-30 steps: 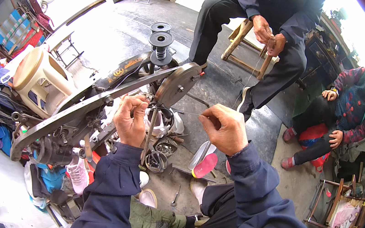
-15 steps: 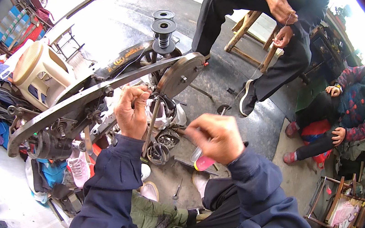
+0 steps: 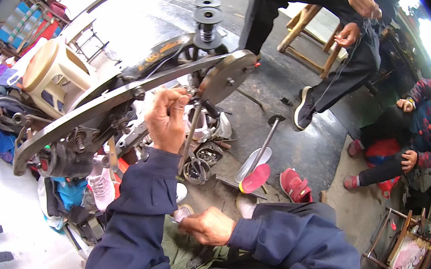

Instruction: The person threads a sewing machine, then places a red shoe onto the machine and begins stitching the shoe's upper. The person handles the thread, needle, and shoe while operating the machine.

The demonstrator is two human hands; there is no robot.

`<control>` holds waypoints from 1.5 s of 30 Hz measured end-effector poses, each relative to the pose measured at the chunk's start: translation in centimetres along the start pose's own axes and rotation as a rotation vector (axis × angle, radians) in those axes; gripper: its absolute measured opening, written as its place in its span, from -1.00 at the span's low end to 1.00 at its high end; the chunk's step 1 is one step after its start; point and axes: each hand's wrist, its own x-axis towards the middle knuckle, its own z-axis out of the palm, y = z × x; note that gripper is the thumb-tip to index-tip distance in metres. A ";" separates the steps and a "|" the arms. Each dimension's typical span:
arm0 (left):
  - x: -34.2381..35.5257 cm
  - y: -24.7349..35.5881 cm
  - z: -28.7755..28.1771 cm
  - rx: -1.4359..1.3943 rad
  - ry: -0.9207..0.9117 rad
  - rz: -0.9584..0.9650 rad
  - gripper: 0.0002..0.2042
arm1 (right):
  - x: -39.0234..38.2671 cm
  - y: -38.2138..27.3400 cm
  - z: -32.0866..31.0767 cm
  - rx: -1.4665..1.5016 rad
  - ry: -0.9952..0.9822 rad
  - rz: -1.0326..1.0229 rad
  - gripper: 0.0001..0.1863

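My left hand (image 3: 169,119) is raised beside an old black sewing machine (image 3: 68,157), its fingers pinched near the metal wheel (image 3: 222,83); what they hold is too small to make out. The machine has a long curved metal arm (image 3: 88,107) and spools (image 3: 208,19) on top. Low over the green cloth (image 3: 183,258) on my lap, my right hand (image 3: 209,224) has curled fingers, their contents hidden. Beyond it lie a pink insole (image 3: 255,178), a red shoe (image 3: 293,185) and a metal rod (image 3: 262,151).
A cream plastic stool (image 3: 49,77) and piled bags and shoes stand left. Ahead, a person in dark trousers by a wooden stool (image 3: 304,56) holds thread in both hands. Another person (image 3: 429,122) sits at right, near a wooden folding chair (image 3: 402,246).
My right hand has dropped from beside the wheel down to my lap. My left hand has moved slightly up. The red shoe is uncovered, and the view has shifted.
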 end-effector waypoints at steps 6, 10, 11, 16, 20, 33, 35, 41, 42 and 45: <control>0.1 -0.1 -0.1 0.097 0.011 0.049 -0.88 | -1.9 1.9 5.9 0.253 0.068 0.283 -0.81; 0.1 0.2 -0.1 0.169 0.019 0.088 -0.87 | -1.9 3.0 5.0 0.227 -0.009 0.339 -0.71; 0.2 0.2 0.1 0.100 0.009 0.047 -0.87 | -1.9 3.5 4.1 0.082 -0.074 0.309 -0.52; 0.2 0.6 0.2 0.096 0.063 0.050 -0.86 | -2.4 3.7 -2.7 -0.285 -0.199 0.266 -0.02; 0.4 1.0 0.2 0.125 0.068 0.089 -0.86 | -1.5 3.2 -13.3 -0.402 -0.049 0.343 -0.11; 1.1 1.5 -0.3 0.203 0.055 0.228 -0.88 | 4.9 5.7 -21.9 -0.284 0.556 0.348 -0.51; 1.1 1.3 -0.3 0.173 0.062 0.229 -0.88 | 5.3 6.1 -21.8 -0.153 0.609 0.361 -0.53; 1.0 1.2 -0.4 0.220 0.068 0.255 -0.89 | 7.8 6.8 -19.1 0.113 0.564 0.413 -0.53; 1.0 1.1 -0.3 0.220 0.073 0.268 -0.89 | 8.4 6.8 -18.6 0.108 0.543 0.438 -0.53; 1.0 1.2 -0.4 0.202 0.051 0.226 -0.89 | 10.0 6.7 -17.3 0.053 0.563 0.437 -0.64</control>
